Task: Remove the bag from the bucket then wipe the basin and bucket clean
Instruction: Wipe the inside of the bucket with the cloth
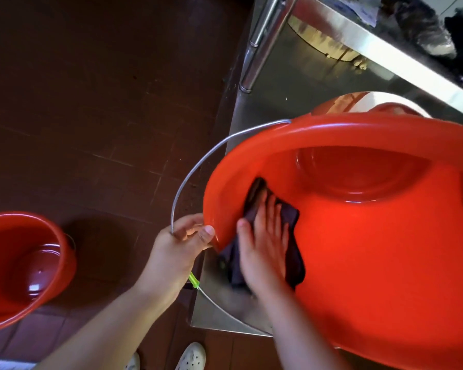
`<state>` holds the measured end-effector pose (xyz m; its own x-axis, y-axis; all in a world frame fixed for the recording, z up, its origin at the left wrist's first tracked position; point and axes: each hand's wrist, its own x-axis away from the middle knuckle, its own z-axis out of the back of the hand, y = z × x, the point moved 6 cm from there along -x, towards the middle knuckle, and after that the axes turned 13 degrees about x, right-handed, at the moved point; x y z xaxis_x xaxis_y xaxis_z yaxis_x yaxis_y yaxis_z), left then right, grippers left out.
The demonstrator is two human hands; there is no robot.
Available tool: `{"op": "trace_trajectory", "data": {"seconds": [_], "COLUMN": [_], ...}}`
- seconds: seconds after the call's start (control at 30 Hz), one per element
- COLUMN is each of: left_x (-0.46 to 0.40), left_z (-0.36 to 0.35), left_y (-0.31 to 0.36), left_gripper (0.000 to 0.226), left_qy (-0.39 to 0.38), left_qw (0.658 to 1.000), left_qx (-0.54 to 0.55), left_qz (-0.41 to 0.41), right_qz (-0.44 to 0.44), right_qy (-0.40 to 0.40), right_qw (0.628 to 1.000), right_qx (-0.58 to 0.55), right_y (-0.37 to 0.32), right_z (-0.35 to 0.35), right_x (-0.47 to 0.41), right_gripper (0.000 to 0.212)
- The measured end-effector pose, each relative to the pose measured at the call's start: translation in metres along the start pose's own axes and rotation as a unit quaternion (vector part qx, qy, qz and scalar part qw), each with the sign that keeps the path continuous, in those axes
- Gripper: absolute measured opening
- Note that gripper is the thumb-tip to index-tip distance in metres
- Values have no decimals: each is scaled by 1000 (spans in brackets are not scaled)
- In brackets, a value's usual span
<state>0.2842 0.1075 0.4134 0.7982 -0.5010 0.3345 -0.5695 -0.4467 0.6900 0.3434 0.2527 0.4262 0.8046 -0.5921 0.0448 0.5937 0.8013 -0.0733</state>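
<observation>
Head view, looking straight down: big red bucket fills the 3 to 5 o'clock side, tipped on the steel table, mouth facing the camera. Right hand lies inside its near wall, fingers straight and slightly spread, pressing a dark cloth flat against the plastic. Left hand at 7 o'clock of the bucket's rim, fingers curled round the wire handle, thumb against the rim. Red basin sits on the brown tile floor at 8 o'clock, well apart. White shoes at 6 o'clock.
</observation>
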Motion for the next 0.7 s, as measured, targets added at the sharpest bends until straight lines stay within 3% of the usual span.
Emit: {"op": "trace_trajectory", "data": {"seconds": [0.13, 0.3, 0.53, 0.63, 0.7], "left_x": [-4, -20, -30, -31, -24], "left_z": [-2, -8, -39, -30, -14], "left_y": [17, 54, 92, 88, 71], "left_gripper": [27, 32, 23, 26, 39], "left_qy": [11, 25, -68, -78, -89], "left_qw": [999, 994, 978, 984, 990], "left_qx": [-8, -49, -115, -69, -28], "left_qz": [-34, -90, -162, -143, -109], "right_qz": [62, 92, -42, -55, -58], "right_qy": [14, 21, -30, -30, -39], "right_qw": [997, 995, 996, 995, 994], "right_qx": [-37, 33, 69, 82, 89], "right_y": [-17, 0, 79, 85, 85], "right_z": [1, 4, -3, -5, -7], "right_x": [30, -21, -110, -119, -119], "right_gripper": [64, 67, 62, 62, 63]}}
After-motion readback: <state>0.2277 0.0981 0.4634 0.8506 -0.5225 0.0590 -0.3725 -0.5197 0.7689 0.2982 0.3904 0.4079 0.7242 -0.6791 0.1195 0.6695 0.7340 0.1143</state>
